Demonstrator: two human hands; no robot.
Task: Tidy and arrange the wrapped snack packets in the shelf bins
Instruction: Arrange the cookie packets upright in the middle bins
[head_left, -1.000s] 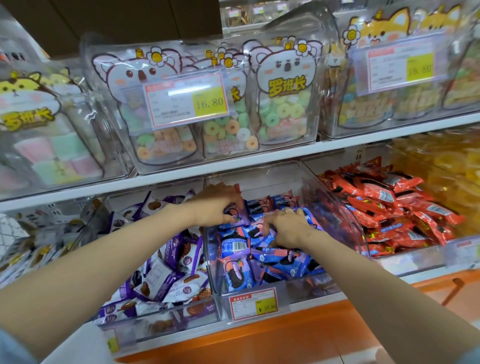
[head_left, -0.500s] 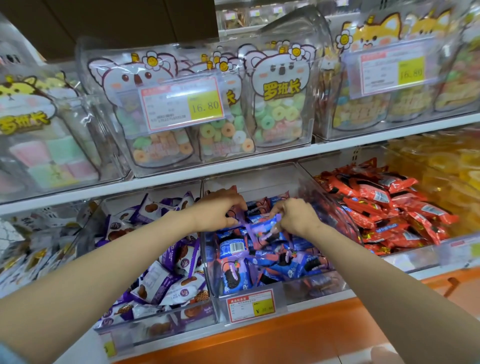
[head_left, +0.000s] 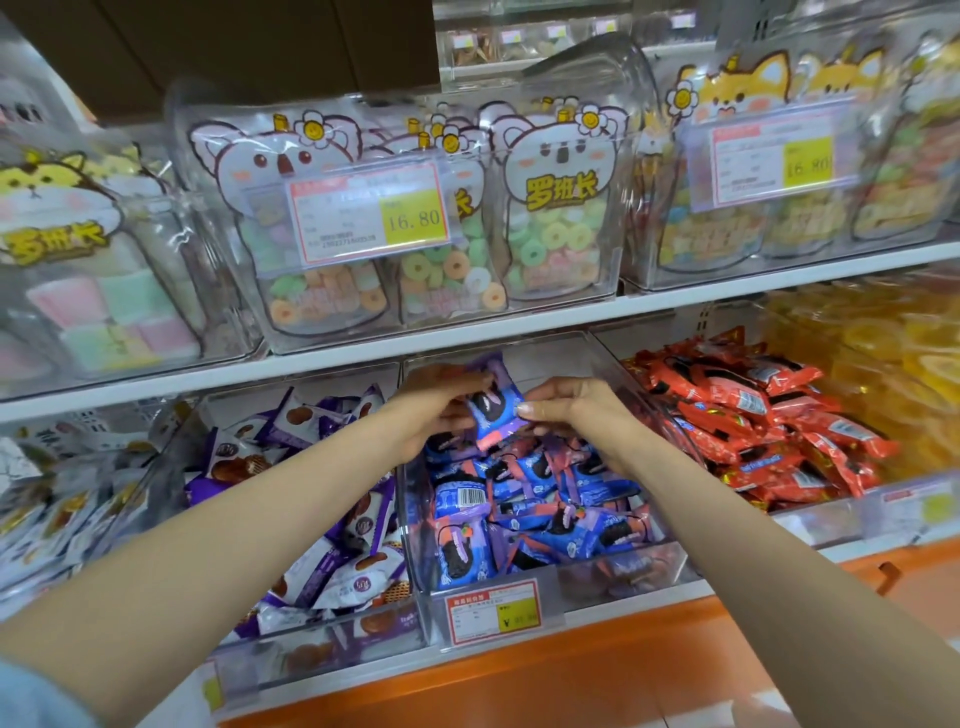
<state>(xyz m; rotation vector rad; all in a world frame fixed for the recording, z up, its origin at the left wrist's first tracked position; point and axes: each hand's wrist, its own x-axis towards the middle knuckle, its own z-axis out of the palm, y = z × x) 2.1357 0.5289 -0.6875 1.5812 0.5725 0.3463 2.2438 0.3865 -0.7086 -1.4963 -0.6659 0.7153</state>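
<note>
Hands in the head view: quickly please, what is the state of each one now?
Left hand: closed, holding the blue snack packet by its left side.
Right hand: closed, pinching the same packet's right edge.

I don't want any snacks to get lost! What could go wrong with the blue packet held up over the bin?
1. The blue packet is only pinched between the left hand and the right hand above the middle bin. It might slip and land among the purple packets next door.
2. Squeezing it too hard could perhaps crush the snack inside.
</note>
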